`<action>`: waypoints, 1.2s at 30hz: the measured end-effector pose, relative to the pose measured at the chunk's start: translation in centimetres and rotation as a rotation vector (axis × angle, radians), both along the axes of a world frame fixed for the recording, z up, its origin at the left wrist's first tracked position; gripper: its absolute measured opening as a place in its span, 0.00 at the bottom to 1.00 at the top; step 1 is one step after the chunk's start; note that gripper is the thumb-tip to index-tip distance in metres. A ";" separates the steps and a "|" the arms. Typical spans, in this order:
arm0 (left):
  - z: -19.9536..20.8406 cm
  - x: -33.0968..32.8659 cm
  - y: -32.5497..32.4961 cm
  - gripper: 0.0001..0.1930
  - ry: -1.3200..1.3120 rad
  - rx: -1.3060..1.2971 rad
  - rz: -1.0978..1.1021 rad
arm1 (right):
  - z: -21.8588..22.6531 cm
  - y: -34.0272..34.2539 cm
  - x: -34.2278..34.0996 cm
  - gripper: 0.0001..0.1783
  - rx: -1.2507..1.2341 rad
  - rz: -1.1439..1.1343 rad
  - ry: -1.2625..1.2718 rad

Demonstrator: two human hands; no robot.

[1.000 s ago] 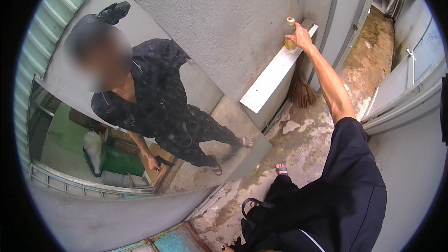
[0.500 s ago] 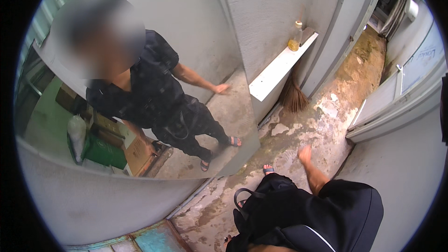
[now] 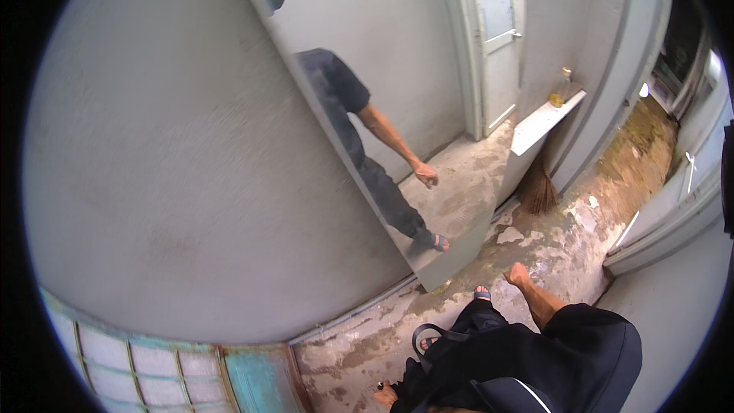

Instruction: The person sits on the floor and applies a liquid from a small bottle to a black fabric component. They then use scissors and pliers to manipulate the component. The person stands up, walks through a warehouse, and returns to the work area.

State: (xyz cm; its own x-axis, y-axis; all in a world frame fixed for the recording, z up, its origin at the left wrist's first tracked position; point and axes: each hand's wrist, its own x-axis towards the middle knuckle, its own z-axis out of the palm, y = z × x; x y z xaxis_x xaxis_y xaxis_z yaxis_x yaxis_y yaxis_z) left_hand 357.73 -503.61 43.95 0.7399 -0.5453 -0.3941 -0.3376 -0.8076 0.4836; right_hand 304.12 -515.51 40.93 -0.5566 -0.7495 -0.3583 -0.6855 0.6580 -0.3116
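Note:
My right hand (image 3: 518, 274) hangs low ahead of my dark clothes, above the wet concrete floor (image 3: 562, 252). Its fingers are curled in, and no object shows in it. Only part of my left hand (image 3: 387, 395) appears, at the lower edge beside my dark trousers. Its fingers look closed, with a small dark thing at them that I cannot make out. A black looped strap (image 3: 419, 330) sticks out from my front between the two hands. A tall mirror (image 3: 451, 107) leaning on the left wall reflects part of my body and one arm.
A white ledge (image 3: 547, 124) holds a bottle (image 3: 560, 92) of yellow liquid. Beneath it stands a straw broom (image 3: 540, 193). A white door (image 3: 665, 218) lines the right side. At lower left is a turquoise metal-framed panel (image 3: 260, 378). A grey wall (image 3: 168, 168) fills the left.
My view has turned left, so the mirror, ledge and broom sit further right. The mirror shows less of my body. My left hand has come more into view, and my right hand looks more curled.

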 end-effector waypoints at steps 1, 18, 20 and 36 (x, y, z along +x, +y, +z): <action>0.5 0.8 0.9 0.18 0.016 -0.011 0.037 | 0.4 -2.4 2.0 0.22 -0.053 0.057 0.023; -0.8 -0.4 25.1 0.23 0.164 0.242 1.386 | -4.4 -11.8 47.9 0.17 0.410 1.258 -0.214; -1.6 -4.1 25.7 0.24 0.239 0.229 1.504 | -3.3 -12.1 51.5 0.20 0.429 1.366 -0.210; 0.2 4.7 17.5 0.20 0.184 -0.053 2.251 | -7.6 -14.1 94.8 0.08 0.543 1.982 -0.296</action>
